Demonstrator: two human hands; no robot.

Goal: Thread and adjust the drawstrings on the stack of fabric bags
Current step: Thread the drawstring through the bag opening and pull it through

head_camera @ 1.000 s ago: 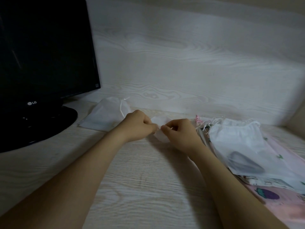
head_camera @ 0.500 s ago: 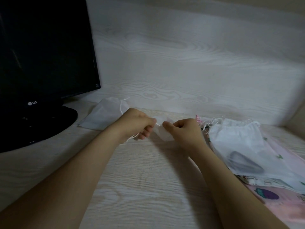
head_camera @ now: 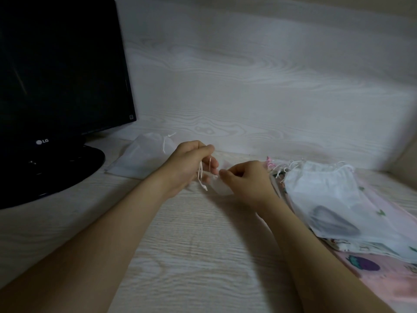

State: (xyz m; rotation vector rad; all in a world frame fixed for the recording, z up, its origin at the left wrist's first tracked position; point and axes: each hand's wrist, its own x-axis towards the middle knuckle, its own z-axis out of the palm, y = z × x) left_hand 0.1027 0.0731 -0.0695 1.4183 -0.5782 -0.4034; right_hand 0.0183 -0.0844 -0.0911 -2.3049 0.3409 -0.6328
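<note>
**Head view: the cord comes out of the small bag**

A second ago both hands met knuckle to knuckle at the mouth of one small bag. Now the left hand point(head_camera: 189, 163) has risen and drawn off to the left. Its grip is curled round the drawstring point(head_camera: 200, 175), whose strands hang from the fingers with a knotted end dangling just above the surface point(head_camera: 203, 256). The small white bag point(head_camera: 220, 188) lies between the hands. The right hand point(head_camera: 246, 179) holds it in a narrow pinching grip at the mouth (thumb against forefinger, as far as can be told).

I judge that the cord is already through its channel and is being pulled to even or cinch it. If so, this bag is nearly done, while the stack of bags point(head_camera: 327, 193), just beside the right wrist, waits its turn.

For writing, the dark monitor point(head_camera: 63, 75) at far left carries the LG logo point(head_camera: 42, 141) on its lower edge. Another white bag point(head_camera: 140, 159) lies beside its base and is unmarked. The printed fabrics in the stack show pictures but no legible letters.
</note>
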